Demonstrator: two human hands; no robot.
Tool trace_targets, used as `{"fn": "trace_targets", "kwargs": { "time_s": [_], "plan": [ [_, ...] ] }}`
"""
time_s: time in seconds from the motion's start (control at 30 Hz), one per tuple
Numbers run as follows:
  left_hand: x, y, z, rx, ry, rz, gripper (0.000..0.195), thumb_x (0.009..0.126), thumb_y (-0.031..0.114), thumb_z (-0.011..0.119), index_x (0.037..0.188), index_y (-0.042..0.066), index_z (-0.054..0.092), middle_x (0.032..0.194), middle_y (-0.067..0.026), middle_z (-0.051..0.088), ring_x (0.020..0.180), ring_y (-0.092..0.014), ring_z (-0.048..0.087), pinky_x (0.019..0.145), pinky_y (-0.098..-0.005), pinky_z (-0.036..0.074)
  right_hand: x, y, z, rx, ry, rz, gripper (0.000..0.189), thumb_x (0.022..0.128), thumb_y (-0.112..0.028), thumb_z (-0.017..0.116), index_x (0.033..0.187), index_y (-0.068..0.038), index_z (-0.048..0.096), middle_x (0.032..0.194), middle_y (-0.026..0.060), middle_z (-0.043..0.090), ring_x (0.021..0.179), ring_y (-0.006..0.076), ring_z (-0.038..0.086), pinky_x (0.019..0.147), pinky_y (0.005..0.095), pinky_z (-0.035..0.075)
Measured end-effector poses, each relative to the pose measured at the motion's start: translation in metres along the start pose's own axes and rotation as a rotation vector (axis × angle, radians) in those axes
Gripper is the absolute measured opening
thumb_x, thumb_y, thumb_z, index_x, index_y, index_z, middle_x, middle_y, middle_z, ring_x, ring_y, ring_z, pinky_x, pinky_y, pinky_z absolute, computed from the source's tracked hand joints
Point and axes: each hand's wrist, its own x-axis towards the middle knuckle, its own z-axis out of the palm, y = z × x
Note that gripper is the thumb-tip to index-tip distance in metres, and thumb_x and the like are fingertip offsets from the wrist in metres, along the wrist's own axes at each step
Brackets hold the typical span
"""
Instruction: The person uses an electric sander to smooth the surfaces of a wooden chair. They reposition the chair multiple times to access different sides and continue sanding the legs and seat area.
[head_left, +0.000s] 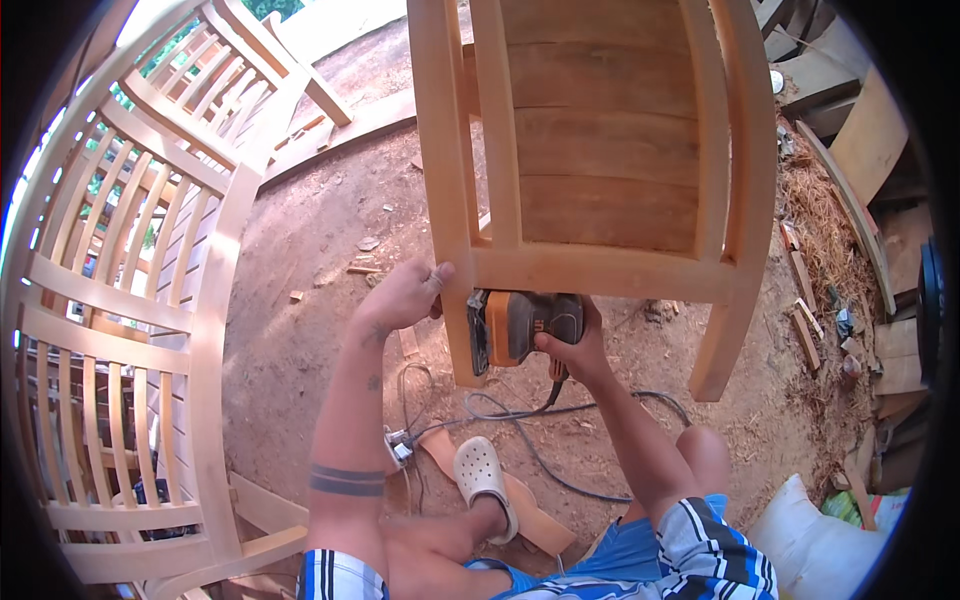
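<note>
A wooden chair frame with a slatted plank panel stands before me, its legs pointing towards me. My right hand grips an orange and black electric sander. The sander's pad lies against the inner face of the left leg, just below the cross rail. My left hand holds the outer edge of that same leg, thumb on its front face and fingers partly hidden. A power cord runs from the sander down to the ground.
A long slatted wooden bench stands at the left. Looped cable and a plug connection lie on the dirt near my clog. Wood offcuts, shavings and stacked boards line the right side, with a white sack below.
</note>
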Motion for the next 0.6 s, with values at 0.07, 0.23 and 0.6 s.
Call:
{"fn": "trace_targets", "kwargs": {
  "time_s": [0.07, 0.23, 0.6],
  "plan": [
    [0.000, 0.001, -0.001, -0.012, -0.022, -0.004, 0.061, 0.110, 0.044, 0.043, 0.100, -0.009, 0.071, 0.084, -0.0166, 0.075, 0.078, -0.023, 0.074, 0.077, -0.0366, 0.060, -0.002, 0.002, -0.001, 0.146, 0.039, 0.199, 0.065, 0.077, -0.006, 0.086, 0.131, 0.001, 0.052, 0.116, 0.0097, 0.065, 0.105, 0.0159, 0.064, 0.086, 0.0303, 0.056],
    [0.003, -0.006, -0.001, 0.012, -0.014, -0.016, 0.062, 0.109, 0.045, 0.043, 0.099, -0.009, 0.072, 0.084, -0.0159, 0.075, 0.078, -0.022, 0.073, 0.077, -0.0360, 0.059, 0.006, 0.002, -0.006, 0.207, 0.001, 0.373, 0.065, 0.075, -0.006, 0.087, 0.131, 0.001, 0.053, 0.121, 0.0117, 0.064, 0.111, 0.0179, 0.064, 0.092, 0.0322, 0.055],
    [0.002, -0.005, 0.000, -0.053, 0.004, 0.027, 0.072, 0.104, 0.059, 0.044, 0.094, -0.007, 0.072, 0.082, -0.0144, 0.074, 0.076, -0.021, 0.072, 0.075, -0.0349, 0.059, -0.001, -0.008, 0.000, 0.181, 0.027, 0.311, 0.068, 0.074, -0.018, 0.089, 0.130, -0.003, 0.054, 0.114, 0.0067, 0.064, 0.106, 0.0154, 0.061, 0.091, 0.0311, 0.051]
  ]
}}
